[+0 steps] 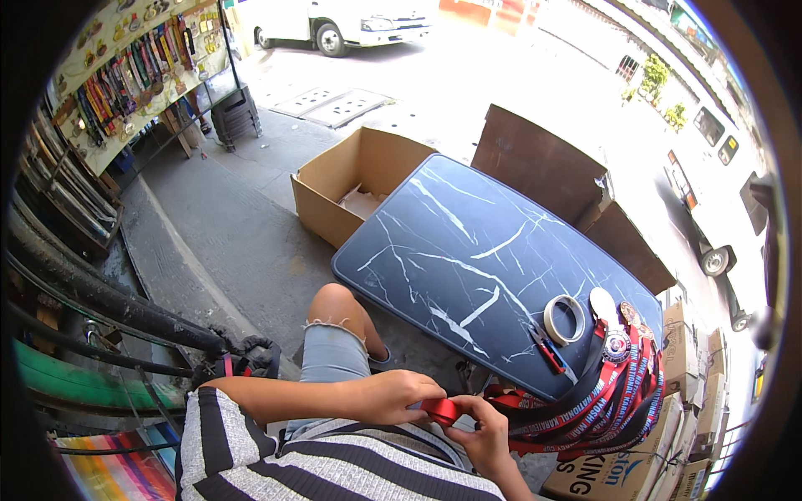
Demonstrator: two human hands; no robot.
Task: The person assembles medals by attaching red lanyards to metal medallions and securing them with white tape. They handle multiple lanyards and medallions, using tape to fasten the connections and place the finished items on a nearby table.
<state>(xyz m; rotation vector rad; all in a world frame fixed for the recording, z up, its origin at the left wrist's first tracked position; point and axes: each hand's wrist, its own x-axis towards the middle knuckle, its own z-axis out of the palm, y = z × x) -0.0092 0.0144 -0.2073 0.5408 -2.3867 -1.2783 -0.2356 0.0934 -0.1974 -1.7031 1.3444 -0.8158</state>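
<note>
Right, your red band [440, 410], which looks like folded ribbon, sits low in front of your body, clear of the worktop's near edge and above your lap. Both ends are taken: the left hand [405, 397] has its grip closed on the near-left end, and the right hand [487, 430] pinches the other between thumb and fingers. Exactly how the left fingertips meet it, you cannot tell from here; they curl out of sight. So the step in hand, by the look of it, is shaping or folding that ribbon between two pinches, and the next move seems to call for one firm grip while the other adjusts, with the layers kept flat.

Just beyond your right hand, a heap of printed red ribbons [585, 409] spills over the corner of the worktop [434, 250], dark with white veining. A round medal [616, 346] rests on the heap. Near it lie a roll of tape [565, 321] and a slim red-and-black tool [549, 354], too small to make out fully. Past the far-left edge stands an open cardboard box [330, 200]; farther out, a display of ribbons [138, 75] hangs left, and a white vehicle [376, 32] is on the road.
</note>
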